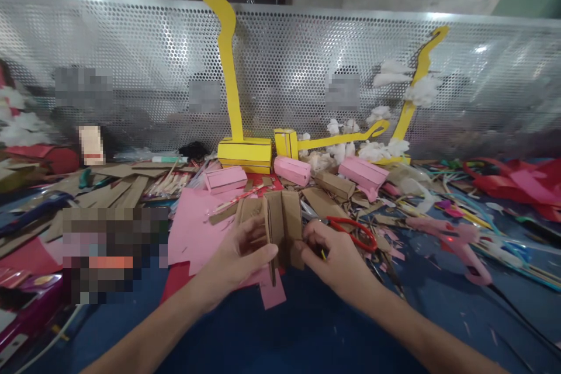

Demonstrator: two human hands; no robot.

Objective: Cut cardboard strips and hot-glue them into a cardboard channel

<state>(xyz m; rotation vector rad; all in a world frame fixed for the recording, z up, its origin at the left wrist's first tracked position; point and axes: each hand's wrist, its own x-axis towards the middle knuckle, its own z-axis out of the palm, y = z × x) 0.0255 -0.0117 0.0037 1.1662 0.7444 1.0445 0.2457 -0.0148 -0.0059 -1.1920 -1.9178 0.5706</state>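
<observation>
A folded piece of brown cardboard (284,216) stands upright between my two hands, its panels creased at angles. My left hand (241,254) grips its left panel, thumb in front and fingers behind. At the right edge, my right hand (328,248) pinches the cardboard between thumb and fingers. A small yellow bit shows by the right hand; what it is I cannot make out. Scissors with red handles (357,232) lie just behind my right hand. Pink paper (193,228) spreads beside and under my left hand.
Pink-covered boxes (225,179) and a yellow box with a tall hooked strip (244,153) stand behind. A pink glue gun (456,239) with a black cord lies at right. Cardboard strips (118,193) pile at left. A perforated metal panel (280,64) closes off the back.
</observation>
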